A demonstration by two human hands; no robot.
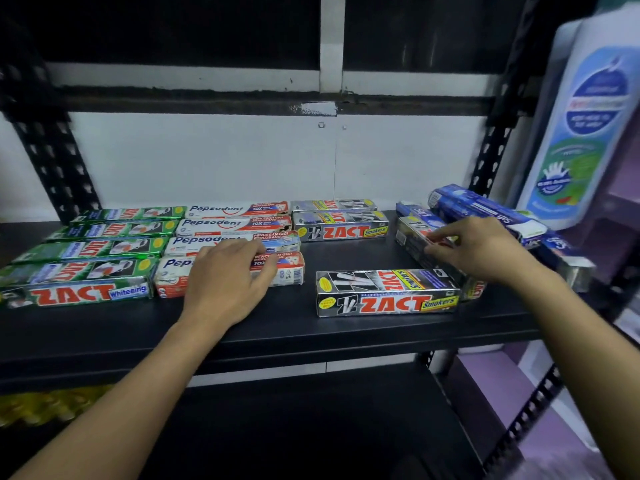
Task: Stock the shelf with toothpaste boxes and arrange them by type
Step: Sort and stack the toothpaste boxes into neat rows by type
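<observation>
Toothpaste box (411,239) in palm-down R hand (485,252)

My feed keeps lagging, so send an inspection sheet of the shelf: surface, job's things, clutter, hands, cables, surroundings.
Surface: black shelf, boxes lying flat.
Job's things: green Zact Whitening boxes left; Pepsodent boxes beside them; Zact Smokers boxes behind, front Smokers box apart; blue boxes piled right.
Clutter: nothing seen.
Hands: left hand rests on the front Pepsodent box; right hand grips an angled Smokers box.
Cables: nothing seen.
Surroundings: white bottle at right; yellow packs below.
</observation>
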